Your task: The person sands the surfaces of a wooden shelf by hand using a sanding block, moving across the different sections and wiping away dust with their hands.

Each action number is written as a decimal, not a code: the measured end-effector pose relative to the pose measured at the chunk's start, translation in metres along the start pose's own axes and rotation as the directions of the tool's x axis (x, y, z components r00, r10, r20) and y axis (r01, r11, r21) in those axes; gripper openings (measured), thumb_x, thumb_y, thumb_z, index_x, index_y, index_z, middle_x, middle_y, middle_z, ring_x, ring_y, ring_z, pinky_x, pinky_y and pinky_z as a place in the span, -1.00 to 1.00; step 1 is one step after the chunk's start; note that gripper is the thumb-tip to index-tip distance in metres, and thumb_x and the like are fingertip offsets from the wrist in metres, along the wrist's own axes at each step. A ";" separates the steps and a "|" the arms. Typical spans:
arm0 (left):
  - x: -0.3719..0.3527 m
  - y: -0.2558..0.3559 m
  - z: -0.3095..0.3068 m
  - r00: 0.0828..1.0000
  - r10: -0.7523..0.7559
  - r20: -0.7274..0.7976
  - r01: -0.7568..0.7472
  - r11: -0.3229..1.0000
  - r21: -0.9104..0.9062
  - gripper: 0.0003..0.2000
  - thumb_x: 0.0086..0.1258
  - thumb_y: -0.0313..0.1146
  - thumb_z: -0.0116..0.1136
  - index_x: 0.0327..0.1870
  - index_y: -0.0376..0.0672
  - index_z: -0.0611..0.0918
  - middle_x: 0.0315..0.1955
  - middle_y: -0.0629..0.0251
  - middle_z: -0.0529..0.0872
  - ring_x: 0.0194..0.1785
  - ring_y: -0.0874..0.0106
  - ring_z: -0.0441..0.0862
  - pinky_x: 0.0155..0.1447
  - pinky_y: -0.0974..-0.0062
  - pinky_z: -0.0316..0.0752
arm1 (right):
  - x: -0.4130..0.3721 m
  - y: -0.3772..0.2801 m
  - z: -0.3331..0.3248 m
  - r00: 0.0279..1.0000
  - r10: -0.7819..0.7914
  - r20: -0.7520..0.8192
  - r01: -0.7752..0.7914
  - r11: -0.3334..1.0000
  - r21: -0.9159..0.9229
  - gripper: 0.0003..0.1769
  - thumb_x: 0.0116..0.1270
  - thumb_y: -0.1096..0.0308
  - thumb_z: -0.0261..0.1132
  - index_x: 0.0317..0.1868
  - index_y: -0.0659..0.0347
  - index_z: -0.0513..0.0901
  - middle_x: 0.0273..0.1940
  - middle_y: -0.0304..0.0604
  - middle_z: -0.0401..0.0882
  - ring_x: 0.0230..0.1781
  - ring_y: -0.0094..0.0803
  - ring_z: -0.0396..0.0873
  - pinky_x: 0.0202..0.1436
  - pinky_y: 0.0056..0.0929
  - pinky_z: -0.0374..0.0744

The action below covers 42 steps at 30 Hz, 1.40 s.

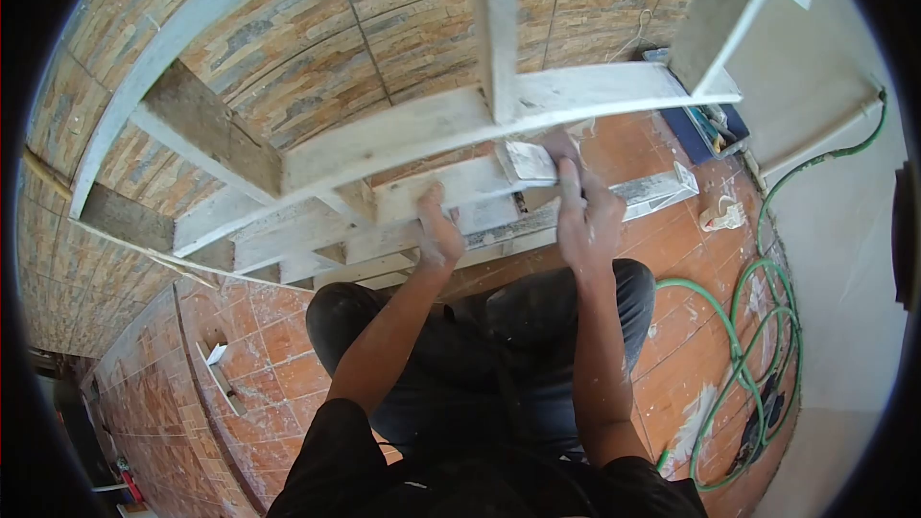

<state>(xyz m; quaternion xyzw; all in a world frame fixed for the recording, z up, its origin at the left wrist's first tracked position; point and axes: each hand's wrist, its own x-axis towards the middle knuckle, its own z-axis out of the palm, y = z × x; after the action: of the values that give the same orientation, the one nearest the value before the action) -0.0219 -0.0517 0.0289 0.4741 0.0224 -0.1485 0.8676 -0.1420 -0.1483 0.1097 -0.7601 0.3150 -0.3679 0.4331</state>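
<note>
A large white-painted wooden frame [384, 139] with crosspieces stands before my knees. My left hand [441, 230] is closed on a white board [436, 187] low in the frame, its thumb on the upper face. At that board's whitened end [531, 162], my right hand [587, 216] is blurred by motion. Its fingers are closed on a dark brownish piece of sandpaper [563, 146], which touches or nearly touches the board end. White dust coats both hands. Beneath them lies another white frame piece with a grey, worn face [638, 194].
A blue bin [687, 139] of tools sits by the right wall. Near it lies a whitish crumpled item [721, 215]. A green hose [737, 326] coils over the dusty orange tiles. A small white strip [223, 379] lies at left. Stone-patterned wall [422, 29] rises behind the frame.
</note>
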 end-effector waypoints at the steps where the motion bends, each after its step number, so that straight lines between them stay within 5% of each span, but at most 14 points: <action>1: -0.001 0.002 -0.003 1.000 -0.012 0.003 0.012 1.000 0.004 -0.61 0.38 -0.09 -0.14 0.05 -0.19 0.46 -0.38 0.40 0.56 -0.42 0.56 0.42 -0.40 0.61 0.29 | 0.000 -0.007 0.002 0.998 -0.066 -0.004 0.065 0.996 -0.061 -0.71 0.40 0.42 0.14 0.02 0.41 0.63 -0.04 0.23 0.63 0.06 -0.03 0.61 0.21 -0.22 0.50; 3: -0.007 0.013 -0.004 0.993 0.032 0.112 -0.043 0.994 0.096 -0.60 0.38 -0.09 -0.14 0.10 -0.17 0.44 -0.31 0.40 0.56 -0.36 0.55 0.44 -0.35 0.59 0.32 | -0.001 -0.021 0.017 0.885 -0.464 0.032 0.464 0.886 0.008 -0.68 0.44 0.35 0.11 0.04 0.38 0.63 -0.08 0.24 0.65 0.05 -0.06 0.63 0.17 -0.26 0.52; 7: 0.001 -0.008 -0.018 0.979 0.145 0.140 -0.171 0.967 0.189 -0.58 0.40 -0.08 -0.15 0.15 -0.16 0.42 -0.26 0.35 0.57 -0.28 0.51 0.47 -0.30 0.56 0.35 | -0.009 -0.013 0.016 0.859 -0.508 -0.070 0.512 0.856 0.070 -0.69 0.43 0.34 0.14 0.04 0.36 0.63 -0.11 0.25 0.65 0.03 -0.03 0.63 0.15 -0.26 0.53; 11: -0.001 -0.017 -0.016 0.996 -0.037 -0.086 0.041 0.998 0.047 -0.56 0.41 -0.06 -0.17 0.17 -0.14 0.42 -0.22 0.31 0.57 -0.26 0.48 0.50 -0.28 0.58 0.37 | -0.002 0.028 -0.011 0.995 0.097 -0.006 -0.097 0.994 -0.059 -0.71 0.37 0.40 0.19 0.05 0.31 0.63 -0.02 0.23 0.61 0.10 -0.03 0.59 0.21 -0.25 0.50; 14: 0.004 -0.029 -0.039 0.802 0.539 0.257 -0.596 0.698 0.396 -0.65 0.42 -0.21 -0.13 0.16 -0.12 0.37 -0.11 0.23 0.51 -0.21 0.42 0.52 -0.22 0.54 0.45 | -0.010 0.007 0.007 0.988 -0.148 -0.052 0.143 0.986 -0.084 -0.70 0.37 0.41 0.19 0.07 0.29 0.63 0.01 0.21 0.59 0.11 -0.05 0.59 0.19 -0.26 0.52; 17: -0.007 -0.006 -0.040 0.996 -0.073 0.057 0.074 0.997 -0.021 -0.73 0.40 -0.46 -0.13 0.10 -0.12 0.29 -0.01 0.13 0.41 -0.11 0.32 0.52 -0.13 0.40 0.54 | -0.019 -0.025 0.006 0.872 -0.490 -0.001 0.489 0.869 -0.079 -0.70 0.39 0.41 0.17 0.07 0.32 0.62 0.02 0.20 0.60 0.11 -0.04 0.58 0.18 -0.26 0.53; 18: 0.009 -0.035 -0.071 0.880 0.410 0.238 -0.471 0.817 0.334 -0.71 0.39 -0.47 -0.13 0.12 -0.14 0.28 -0.01 0.11 0.40 -0.09 0.30 0.53 -0.10 0.35 0.56 | -0.018 -0.028 0.004 0.825 -0.559 0.086 0.565 0.822 -0.077 -0.70 0.39 0.42 0.16 0.06 0.35 0.62 0.02 0.20 0.61 0.12 -0.02 0.58 0.18 -0.25 0.53; 20: 0.018 -0.050 -0.088 0.520 0.645 0.559 -0.839 0.264 0.476 -0.68 0.38 -0.48 -0.13 0.14 -0.15 0.26 0.00 0.09 0.40 -0.07 0.27 0.53 -0.07 0.30 0.59 | -0.011 0.005 0.000 0.921 -0.388 0.039 0.386 0.921 0.044 -0.70 0.38 0.43 0.16 0.07 0.36 0.61 0.05 0.18 0.59 0.15 -0.02 0.55 0.22 -0.23 0.50; 23: 0.009 -0.042 -0.071 0.588 0.653 0.476 -0.787 0.327 0.523 -0.59 0.38 -0.27 -0.13 0.21 -0.20 0.30 0.03 0.10 0.46 -0.01 0.27 0.55 0.04 0.29 0.57 | 0.000 0.033 -0.008 0.992 -0.110 0.061 0.099 0.982 0.159 -0.70 0.37 0.46 0.16 0.07 0.38 0.59 0.09 0.15 0.57 0.22 -0.03 0.50 0.30 -0.19 0.43; 29: -0.016 0.004 -0.019 0.955 0.289 0.064 -0.296 0.927 0.230 -0.50 0.30 -0.11 -0.13 0.16 -0.26 0.40 0.06 0.11 0.52 0.13 0.25 0.51 0.14 0.31 0.50 | -0.009 0.000 0.001 0.838 -0.546 -0.013 0.538 0.822 0.189 -0.71 0.38 0.45 0.13 0.06 0.28 0.62 0.02 0.09 0.63 0.17 -0.06 0.55 0.30 -0.19 0.44; 33: 0.013 -0.021 -0.045 0.900 0.435 -0.024 -0.382 0.815 0.435 -0.49 0.28 -0.07 -0.16 0.12 -0.28 0.44 -0.06 0.13 0.57 0.03 0.31 0.55 0.05 0.35 0.51 | 0.008 0.023 -0.004 0.994 -0.103 0.020 0.100 0.987 0.126 -0.70 0.43 0.39 0.09 0.07 0.29 0.63 0.06 0.06 0.62 0.18 -0.07 0.54 0.29 -0.20 0.44; 37: -0.006 0.009 -0.018 0.964 0.252 0.082 -0.264 0.947 0.185 -0.50 0.29 -0.05 -0.17 0.07 -0.28 0.47 -0.18 0.16 0.58 -0.21 0.37 0.57 -0.20 0.45 0.50 | -0.012 -0.015 0.010 0.843 -0.537 0.037 0.536 0.843 0.048 -0.68 0.42 0.42 0.12 0.10 0.35 0.60 0.08 0.17 0.59 0.20 -0.17 0.53 0.27 -0.32 0.42; 41: 0.021 -0.029 -0.063 0.698 0.634 0.333 -0.648 0.360 0.671 -0.52 0.28 -0.02 -0.17 0.00 -0.25 0.50 -0.23 0.22 0.58 -0.34 0.41 0.53 -0.36 0.54 0.42 | 0.000 0.004 -0.005 0.940 -0.340 0.037 0.325 0.922 0.212 -0.73 0.34 0.44 0.19 0.01 0.32 0.64 0.06 0.07 0.60 0.20 -0.06 0.51 0.30 -0.21 0.42; 42: 0.024 -0.031 -0.067 0.824 0.547 0.146 -0.520 0.629 0.578 -0.52 0.28 -0.02 -0.17 0.00 -0.24 0.49 -0.23 0.22 0.58 -0.32 0.41 0.54 -0.35 0.53 0.43 | 0.002 0.011 -0.008 0.960 -0.275 0.043 0.256 0.933 0.253 -0.73 0.33 0.44 0.21 0.01 0.31 0.64 0.06 0.07 0.60 0.21 -0.06 0.51 0.31 -0.21 0.42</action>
<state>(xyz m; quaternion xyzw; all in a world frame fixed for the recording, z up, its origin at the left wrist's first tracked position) -0.0007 -0.0176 -0.0369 0.7095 -0.1478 0.1257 0.6775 -0.1491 -0.1581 0.1032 -0.7501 0.1443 -0.4294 0.4819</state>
